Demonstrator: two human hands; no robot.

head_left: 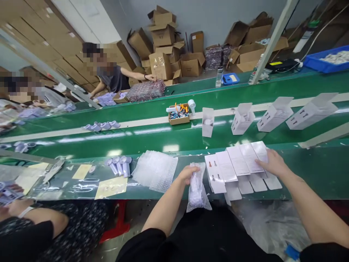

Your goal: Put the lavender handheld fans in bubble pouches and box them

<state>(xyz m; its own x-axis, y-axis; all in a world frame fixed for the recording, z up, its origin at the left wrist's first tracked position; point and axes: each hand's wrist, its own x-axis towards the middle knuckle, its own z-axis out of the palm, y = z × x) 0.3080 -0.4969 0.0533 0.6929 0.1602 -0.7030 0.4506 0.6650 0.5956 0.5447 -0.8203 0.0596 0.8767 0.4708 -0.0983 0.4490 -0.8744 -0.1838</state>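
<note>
My left hand (188, 174) is wrapped around a bubble-wrap bag (196, 193) with a pale lavender device inside it, held at the bench edge. A row of white cardboard boxes (237, 160) lies beside it, their flaps hanging toward me. At the far right end of that row, my right hand (272, 163) grips the last white box (259, 151), fingers over its top and side. Left of the bag, a stack of flat bubble-wrap bags (155, 171) rests on the bench. Several lavender devices (119, 165) lie farther left.
Open white boxes (242, 118) stand on the green conveyor (152, 136) ahead. A small carton of parts (179, 117) sits there too. Co-workers (114, 74) are across the line and at my left. A metal post (324, 134) slants on the right.
</note>
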